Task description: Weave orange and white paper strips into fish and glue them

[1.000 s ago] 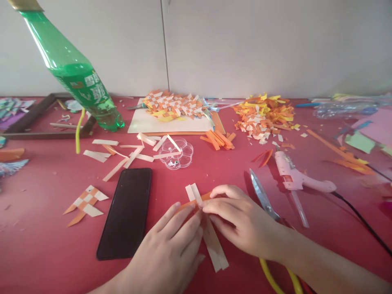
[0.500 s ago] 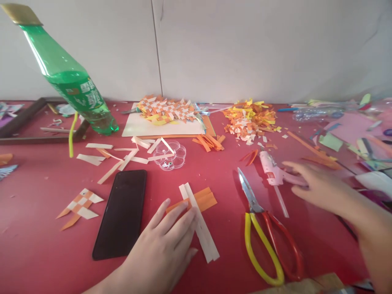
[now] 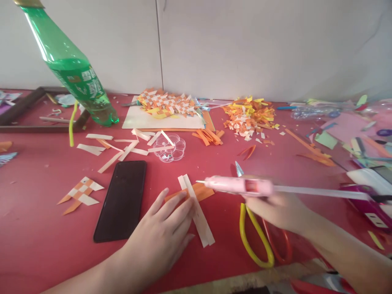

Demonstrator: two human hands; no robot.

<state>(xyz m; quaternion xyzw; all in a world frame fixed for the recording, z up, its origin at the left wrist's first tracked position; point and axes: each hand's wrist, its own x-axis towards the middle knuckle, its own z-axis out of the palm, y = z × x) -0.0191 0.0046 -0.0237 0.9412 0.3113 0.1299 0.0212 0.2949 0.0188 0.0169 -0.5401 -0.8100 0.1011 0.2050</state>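
My left hand [image 3: 165, 237] lies flat with fingers spread, its fingertips pressing on crossed paper strips. White strips [image 3: 200, 220] run slantwise over orange strips [image 3: 204, 191]. My right hand [image 3: 275, 210] grips a pink hot glue gun [image 3: 239, 185] with a clear glue stick [image 3: 318, 191] out of its back. The nozzle points left, just above the right end of the orange strips. Beneath the right hand lie scissors with yellow and red handles [image 3: 257, 241], their blades mostly covered. A woven orange-and-white paper fish [image 3: 82, 192] is left of a black phone [image 3: 122, 200].
A green soda bottle [image 3: 79, 81] stands at the back left beside a dark frame [image 3: 18, 129]. Woven paper fish [image 3: 168, 102] are heaped on a white sheet [image 3: 137, 120]. Paper scraps [image 3: 249, 116], loose strips [image 3: 122, 151] and a clear flower-shaped box [image 3: 179, 153] lie behind.
My right hand has picked up the hot glue gun from the table and brought it left, over the scissors and up to the crossed strips. My left hand stays on the strips.
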